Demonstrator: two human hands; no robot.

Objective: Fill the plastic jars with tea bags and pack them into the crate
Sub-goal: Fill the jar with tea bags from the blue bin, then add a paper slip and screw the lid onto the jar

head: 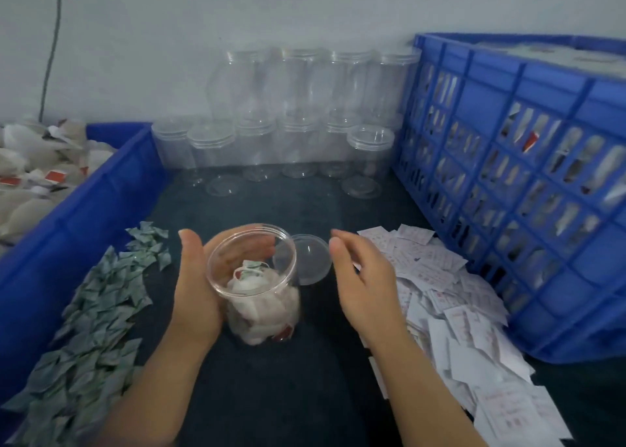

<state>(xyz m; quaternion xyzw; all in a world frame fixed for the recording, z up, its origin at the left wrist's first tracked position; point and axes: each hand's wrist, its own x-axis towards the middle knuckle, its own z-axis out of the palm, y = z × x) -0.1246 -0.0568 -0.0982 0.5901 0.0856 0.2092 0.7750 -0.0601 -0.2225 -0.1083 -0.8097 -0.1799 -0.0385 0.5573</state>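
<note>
Plastic jars are filling most of our view, and by our reckoning we are somewhere in the middle of the job. We are working on one jar (261, 297) at the middle of the dark table (271, 396), though we cannot tell whether it is resting on it or being held just above. Its mouth is open and tea bags (252, 285) are reaching roughly two thirds of its height. Its lid (306, 260) is lying flat on the table just to the jar's right, not yet fitted. Against the back wall a double row of empty jars (305, 124) is waiting, so we are judging that plenty of filling is left. The blue crate (508, 182) on our right is showing pale shapes through its slots, which we are taking for packed jars, though we cannot see how full it is. The blue bin (84, 209) on our left is holding loose tea bags, and green packets (101, 311) and white paper slips (457, 311) are lying in heaps on either side. Our left hand (196, 287) is wrapping round the jar's left side, thumb up by the rim and fingers curling behind the clear wall. Our right hand (366, 277) is hovering beside the lid, fingers straight and close together, holding nothing.
</note>
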